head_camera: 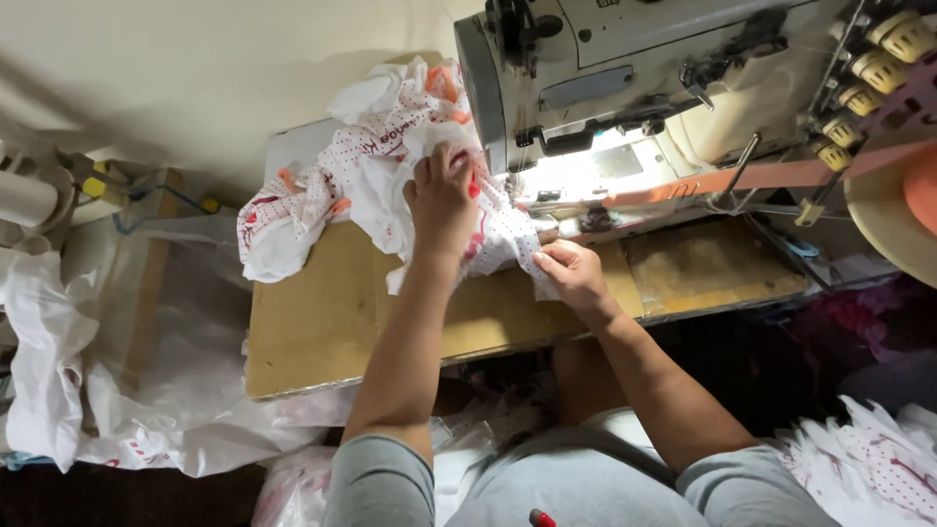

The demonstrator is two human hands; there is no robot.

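A bunched white fabric piece with red dots and orange trim (pixel 366 156) lies on the wooden sewing table (pixel 322 322), running toward the needle of a grey industrial sewing machine (pixel 586 68). My left hand (pixel 441 195) presses flat on the fabric just left of the needle area. My right hand (pixel 571 273) pinches the near edge of the same fabric in front of the lit presser foot (pixel 547 195).
Cone thread spools (pixel 878 68) stand at the upper right beside an orange belt (pixel 781 176). White plastic bags and cloth (pixel 59 371) hang at the left. More dotted white pieces (pixel 869 459) pile at the lower right.
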